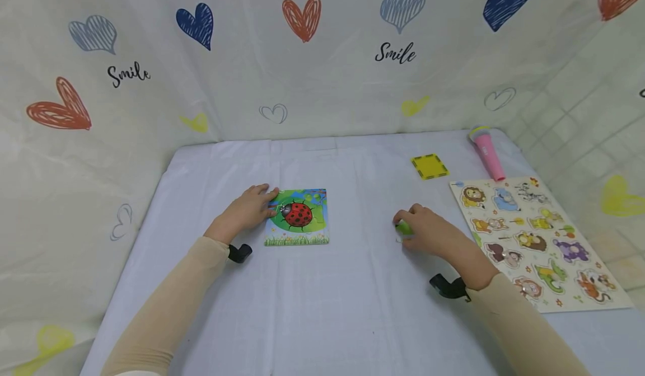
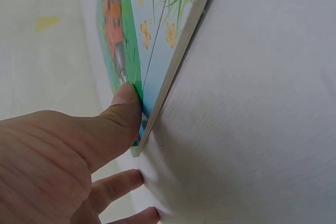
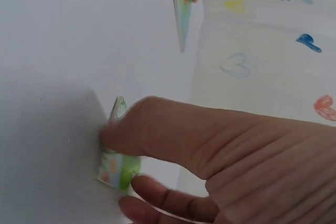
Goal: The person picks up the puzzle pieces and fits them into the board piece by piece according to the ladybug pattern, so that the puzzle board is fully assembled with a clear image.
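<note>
A square ladybug jigsaw puzzle [image 1: 297, 216] lies flat on the white-covered table, a little left of the middle. At its left edge rests my left hand [image 1: 250, 207]. The left wrist view shows the thumb [image 2: 126, 106] on the puzzle's surface, while other fingertips touch the cloth beside it. To the right, my right hand [image 1: 428, 231] pinches a small green puzzle piece [image 1: 404, 228] just over the cloth. In the right wrist view the thumb partly covers this piece [image 3: 128, 170], whose printed face is green, pale blue and orange.
Beside the right forearm lies a large board of cartoon animal pieces [image 1: 519, 236]. Behind it is a pink toy microphone [image 1: 489, 155], with a yellow square tile [image 1: 430, 166] to its left. A heart-printed curtain [image 1: 332, 85] hangs along the table's back edge.
</note>
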Tool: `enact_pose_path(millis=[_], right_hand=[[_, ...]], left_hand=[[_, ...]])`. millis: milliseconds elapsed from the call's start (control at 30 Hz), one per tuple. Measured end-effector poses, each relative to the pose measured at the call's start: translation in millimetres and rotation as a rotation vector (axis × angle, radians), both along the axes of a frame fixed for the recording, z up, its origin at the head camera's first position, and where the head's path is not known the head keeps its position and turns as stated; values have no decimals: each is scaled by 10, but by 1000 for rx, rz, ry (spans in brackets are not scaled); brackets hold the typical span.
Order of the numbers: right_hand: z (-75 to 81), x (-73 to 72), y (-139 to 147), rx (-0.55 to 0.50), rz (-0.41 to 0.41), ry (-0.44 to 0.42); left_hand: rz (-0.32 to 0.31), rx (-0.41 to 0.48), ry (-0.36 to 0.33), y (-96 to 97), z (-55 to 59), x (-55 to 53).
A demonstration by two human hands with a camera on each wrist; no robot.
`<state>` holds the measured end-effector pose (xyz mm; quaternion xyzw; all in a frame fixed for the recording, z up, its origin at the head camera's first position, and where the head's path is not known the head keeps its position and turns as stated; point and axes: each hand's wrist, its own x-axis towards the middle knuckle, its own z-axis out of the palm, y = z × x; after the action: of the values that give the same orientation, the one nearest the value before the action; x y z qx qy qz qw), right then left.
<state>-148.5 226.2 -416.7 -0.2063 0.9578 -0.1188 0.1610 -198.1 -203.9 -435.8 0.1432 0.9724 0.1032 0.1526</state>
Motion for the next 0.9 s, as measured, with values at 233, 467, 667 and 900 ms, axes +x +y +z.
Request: enact_pose_path(millis=[233,467,667,900], right_hand=[[-57,-40,-31,-52,51,32],[-101,-30,-99,-125,70,43],[-113,-24,-200,-176,154,126],[-88,-30,-401,-212,205,193]], left_hand=[[-3,0,-4,-5,4,-4],[-9,4,-3,-7,1,-8],[-11,4,9,-8,-6,-13],[-1,-2,-4,-4,9,-7]])
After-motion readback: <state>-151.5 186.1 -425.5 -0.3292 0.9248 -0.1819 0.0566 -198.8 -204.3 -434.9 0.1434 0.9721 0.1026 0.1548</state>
